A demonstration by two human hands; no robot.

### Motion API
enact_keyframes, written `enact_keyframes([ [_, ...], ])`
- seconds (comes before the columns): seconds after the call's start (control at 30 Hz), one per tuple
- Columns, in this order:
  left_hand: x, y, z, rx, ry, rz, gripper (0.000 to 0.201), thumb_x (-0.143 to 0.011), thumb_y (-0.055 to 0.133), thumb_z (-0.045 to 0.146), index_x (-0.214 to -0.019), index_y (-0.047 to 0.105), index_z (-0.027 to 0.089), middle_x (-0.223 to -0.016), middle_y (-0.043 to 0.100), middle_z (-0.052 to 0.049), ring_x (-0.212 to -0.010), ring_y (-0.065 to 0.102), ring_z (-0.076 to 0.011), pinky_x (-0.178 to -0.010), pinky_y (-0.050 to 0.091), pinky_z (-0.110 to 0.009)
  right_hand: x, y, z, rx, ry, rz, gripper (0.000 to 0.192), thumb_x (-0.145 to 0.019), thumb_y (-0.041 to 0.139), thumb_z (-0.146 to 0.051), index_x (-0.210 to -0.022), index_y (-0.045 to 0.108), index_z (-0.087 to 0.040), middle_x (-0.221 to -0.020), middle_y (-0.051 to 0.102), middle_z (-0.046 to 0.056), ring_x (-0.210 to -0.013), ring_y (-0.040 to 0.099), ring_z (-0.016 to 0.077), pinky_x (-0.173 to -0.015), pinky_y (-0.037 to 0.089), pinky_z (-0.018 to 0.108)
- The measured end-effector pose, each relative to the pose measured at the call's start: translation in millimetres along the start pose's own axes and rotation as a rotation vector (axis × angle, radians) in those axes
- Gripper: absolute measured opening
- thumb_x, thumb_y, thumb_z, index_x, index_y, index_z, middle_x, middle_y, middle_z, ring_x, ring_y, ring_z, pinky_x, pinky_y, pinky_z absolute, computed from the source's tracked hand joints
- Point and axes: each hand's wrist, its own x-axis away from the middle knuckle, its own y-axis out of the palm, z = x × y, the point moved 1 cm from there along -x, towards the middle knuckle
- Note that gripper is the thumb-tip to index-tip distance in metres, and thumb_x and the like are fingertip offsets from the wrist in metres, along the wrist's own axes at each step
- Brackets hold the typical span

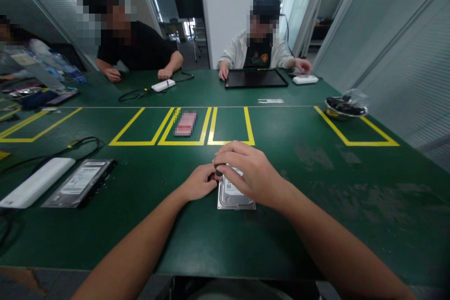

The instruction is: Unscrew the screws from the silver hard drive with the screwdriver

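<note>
While two other people sit at its far side, the green table [316, 187] fills most of the view, marked with yellow tape boxes [228, 129]. A black tablet [256, 78] lies before the far person in the pale jacket, and a white device [162, 85] with a black cable lies near the person in black. On the near left sit a long white box [37, 182] and, just beside it, a second hard drive [81, 183]. At the far right stands a metal bowl [345, 108] holding dark items. Near the table's front edge, a silver hard drive [232, 197] lies flat. The right hand [248, 171] rests curled over the drive's far end, fingers closed on it. The left hand [199, 182] pinches a small dark object [218, 172] at the drive's top left corner; what that object is cannot be told.
</note>
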Motion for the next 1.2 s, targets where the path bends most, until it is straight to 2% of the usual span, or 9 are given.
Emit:
enact_keyframes([
  [0.1, -0.2, 0.1, 0.5, 0.004, 0.010, 0.009, 0.024, -0.076, 0.051, 0.012, -0.094, 0.067, 0.014, -0.092, 0.068, -0.004, -0.087, 0.062, -0.0205, -0.081, 0.050, -0.031, 1.1, 0.9, 0.5, 0.010, -0.025, 0.020, 0.022, -0.092, 0.051, -0.010, -0.108, 0.066, -0.010, -0.109, 0.070, 0.012, -0.102, 0.062, 0.0205, -0.093, 0.051, 0.037],
  [0.27, 0.1, -0.3, 3.0, -0.017, 0.016, 0.033, 0.023, -0.077, 0.052, 0.014, -0.095, 0.066, 0.014, -0.092, 0.068, -0.004, -0.090, 0.062, -0.0219, -0.081, 0.050, -0.032, 0.2, 0.3, -1.3, 0.018, -0.070, 0.053, 0.020, -0.091, 0.052, -0.010, -0.104, 0.067, -0.009, -0.108, 0.072, 0.012, -0.103, 0.065, 0.0214, -0.094, 0.052, 0.039],
  [0.43, 0.7, -1.3, 5.6, -0.040, 0.023, 0.055, 0.024, -0.078, 0.053, 0.015, -0.099, 0.065, 0.014, -0.090, 0.068, -0.004, -0.093, 0.062, -0.0227, -0.083, 0.050, -0.033, -0.4, -0.4, -2.4, 0.004, -0.056, 0.047, 0.019, -0.092, 0.054, -0.012, -0.104, 0.068, -0.010, -0.108, 0.071, 0.013, -0.104, 0.064, 0.0209, -0.093, 0.052, 0.038],
  [0.53, 0.8, -1.5, 5.5, -0.057, 0.026, 0.056, 0.023, -0.078, 0.052, 0.014, -0.096, 0.065, 0.015, -0.084, 0.067, -0.003, -0.091, 0.062, -0.0221, -0.084, 0.050, -0.033, 0.3, 0.2, -1.9, 0.015, -0.017, 0.038, 0.019, -0.091, 0.056, -0.014, -0.104, 0.070, -0.011, -0.111, 0.066, 0.016, -0.102, 0.063, 0.0205, -0.088, 0.054, 0.036],
  [0.67, 0.6, -0.7, 3.1, -0.064, 0.026, 0.048, 0.022, -0.076, 0.051, 0.013, -0.092, 0.066, 0.015, -0.086, 0.067, -0.003, -0.089, 0.062, -0.0210, -0.082, 0.050, -0.031, 0.7, 0.1, -1.0, 0.009, -0.006, 0.036, 0.017, -0.091, 0.057, -0.014, -0.100, 0.071, -0.011, -0.101, 0.065, 0.013, -0.092, 0.063, 0.0180, -0.081, 0.054, 0.032],
  [0.93, 0.4, 0.1, 2.3, -0.027, 0.029, 0.034, 0.023, -0.075, 0.051, 0.012, -0.092, 0.067, 0.014, -0.088, 0.068, -0.003, -0.085, 0.062, -0.0200, -0.079, 0.050, -0.030, 0.0, -0.2, -0.4, 0.023, -0.065, 0.051, 0.021, -0.090, 0.053, -0.008, -0.104, 0.068, -0.009, -0.107, 0.072, 0.011, -0.101, 0.064, 0.0202, -0.092, 0.051, 0.037],
  [1.1, 0.7, -1.2, 5.9, -0.043, 0.023, 0.060, 0.024, -0.076, 0.052, 0.014, -0.096, 0.066, 0.014, -0.091, 0.067, -0.004, -0.092, 0.062, -0.0217, -0.083, 0.050, -0.031, 0.2, 0.1, -0.8, 0.012, -0.060, 0.049, 0.020, -0.090, 0.054, -0.010, -0.104, 0.069, -0.009, -0.108, 0.070, 0.013, -0.103, 0.063, 0.0204, -0.091, 0.052, 0.037],
  [1.2, 0.8, -1.5, 5.7, -0.051, 0.020, 0.061, 0.024, -0.076, 0.052, 0.014, -0.095, 0.066, 0.015, -0.089, 0.067, -0.003, -0.091, 0.062, -0.0217, -0.083, 0.050, -0.032, -0.1, -0.7, -1.2, 0.015, -0.010, 0.029, 0.018, -0.091, 0.056, -0.013, -0.102, 0.070, -0.011, -0.108, 0.067, 0.014, -0.101, 0.063, 0.0199, -0.086, 0.054, 0.035],
])
